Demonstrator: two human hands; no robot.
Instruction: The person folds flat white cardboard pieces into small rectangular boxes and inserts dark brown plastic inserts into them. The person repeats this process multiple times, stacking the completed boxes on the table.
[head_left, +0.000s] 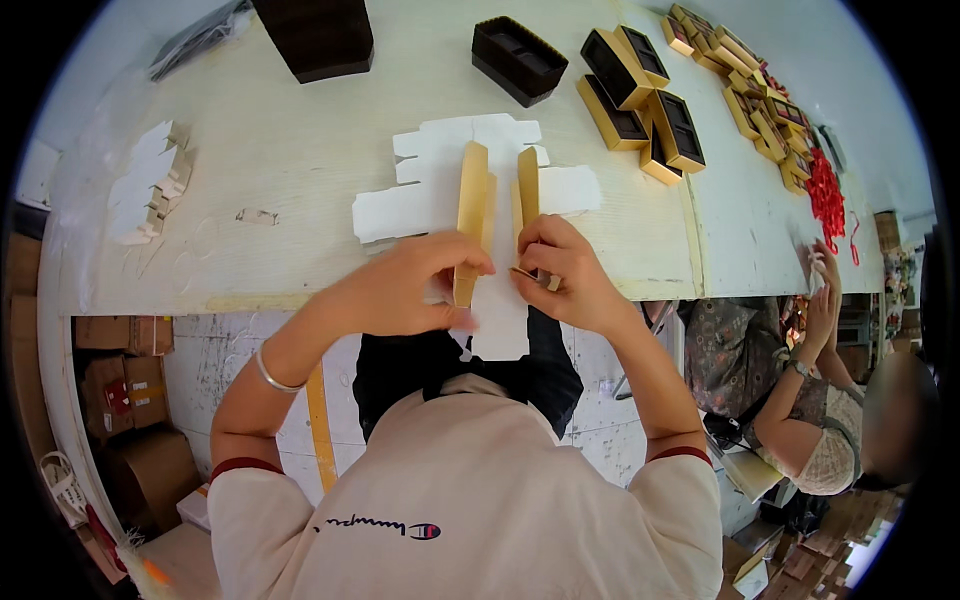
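The person is bending over the front edge of a pale wooden worktable [300,180], working on a flat die-cut cardboard box blank, white on its upper face and gold on the raised flaps [450,190]. The left hand [400,290] is gripping the near end of the left upright gold flap [470,215], fingers curled around it. The right hand [565,270] is pinching the near end of the right upright gold flap [528,190] (thumb and forefinger closed on its lower edge). The blank is lying at the table's near edge, partly overhanging it. Farther back, finished gold boxes with dark trays [640,100] are standing in a cluster, and a stack of white blanks [150,180] is lying at the left.
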